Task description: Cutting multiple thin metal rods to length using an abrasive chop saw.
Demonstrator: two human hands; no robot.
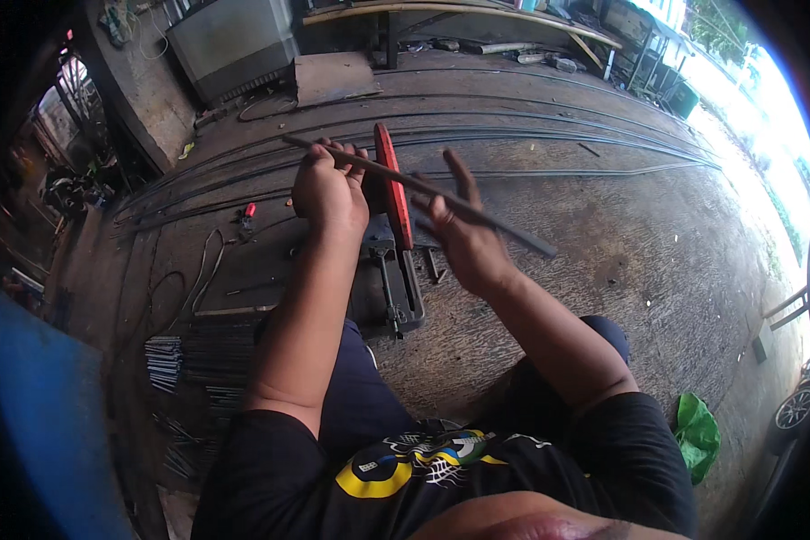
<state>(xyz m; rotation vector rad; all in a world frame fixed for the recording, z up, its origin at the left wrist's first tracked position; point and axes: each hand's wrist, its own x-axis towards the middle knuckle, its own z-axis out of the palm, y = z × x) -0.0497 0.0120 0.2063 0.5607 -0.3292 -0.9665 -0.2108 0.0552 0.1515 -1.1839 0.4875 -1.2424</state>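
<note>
A long, thin metal bar [418, 184] slants across in front of me, its left end farther away and its right end nearer. My left hand [335, 184] is closed around it close to the far end. Along the other half, my right hand [472, 238] has its fingers spread, and the bar crosses over its palm. Slight blur on that hand hides how firmly it touches. Under the bar stands a cut-off saw with a red disc-shaped guard [396, 202] and a dark metal base with a clamp [389, 283].
Long rods [477, 135] stretch across the floor beyond the saw. Cut metal pieces [163, 360] lie in bundles at lower left, near a loose cable [209, 261]. A red-handled tool [248, 212] rests left of the saw. Something green and crumpled [696, 436] lies at right.
</note>
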